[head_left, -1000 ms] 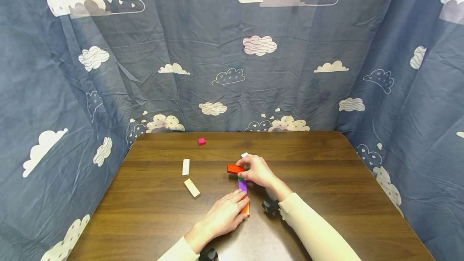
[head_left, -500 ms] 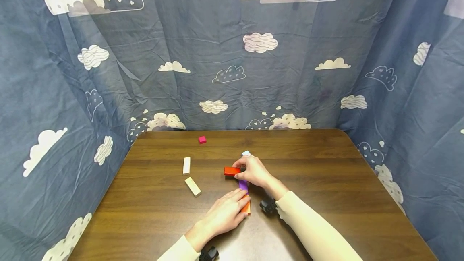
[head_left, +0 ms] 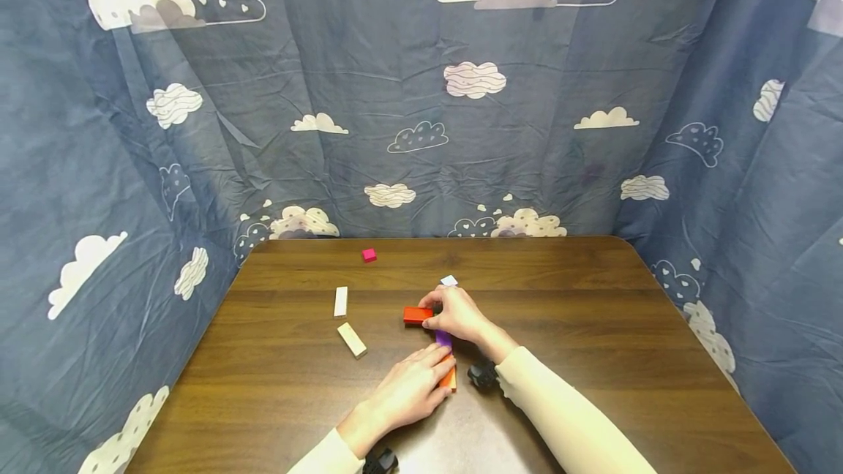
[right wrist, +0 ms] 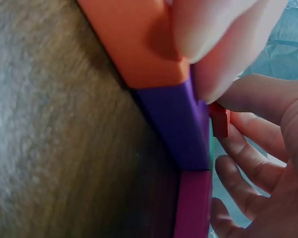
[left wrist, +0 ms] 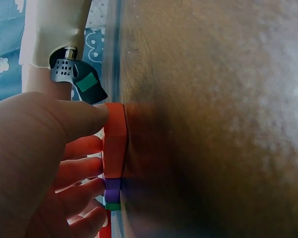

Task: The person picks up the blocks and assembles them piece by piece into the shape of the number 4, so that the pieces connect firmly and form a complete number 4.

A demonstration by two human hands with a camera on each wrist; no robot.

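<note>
My right hand (head_left: 459, 315) pinches a red block (head_left: 413, 315) between thumb and fingers, just left of a row of coloured blocks. My left hand (head_left: 408, 386) lies with fairly straight fingers across the orange block (head_left: 448, 379), which forms the row's near end. In the left wrist view, thumb and fingers touch that orange block (left wrist: 115, 141). A purple block (head_left: 444, 340) adjoins it, and a green block (left wrist: 112, 206) shows beyond. The right wrist view shows a magenta block (right wrist: 193, 203) against the purple one. My right hand hides much of the far end.
A whitish block (head_left: 449, 281) pokes out beyond my right hand. Left on the wooden table (head_left: 263, 386) lie a white block (head_left: 340, 302) and a cream block (head_left: 352, 340). A small pink block (head_left: 369, 255) sits near the back edge, before a cloud-patterned curtain (head_left: 369, 93).
My right hand has shifted the red block left and slightly nearer to me, while holding it. The left hand keeps its place on the orange block.
</note>
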